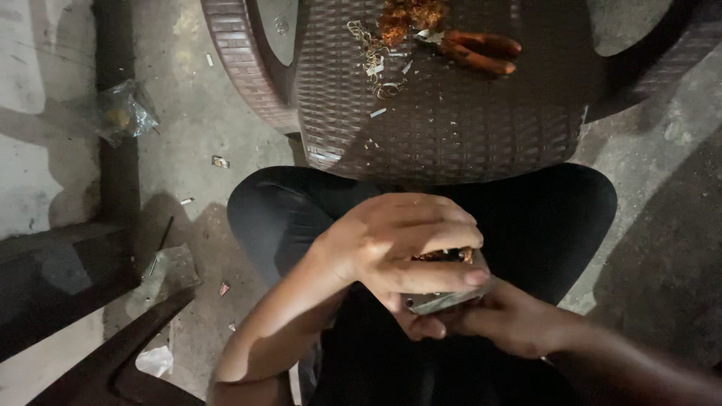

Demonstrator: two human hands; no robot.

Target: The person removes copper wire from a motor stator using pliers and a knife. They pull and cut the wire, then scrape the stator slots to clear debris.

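Metal part (440,301) sits clamped between left hand (398,244) and right hand (511,319) over the lap, and could slip floorward if either grip loosens

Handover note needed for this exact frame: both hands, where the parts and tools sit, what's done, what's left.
Left hand: cupped over a small metal part with copper windings, gripping it from above.
Right hand: supports the part from below, over the lap.
Orange-handled pliers lie unused on the brown wicker chair, beside a copper wire pile and loose wire scraps.
Done: some wire already lies on the chair.
Left: copper still shows in the part.
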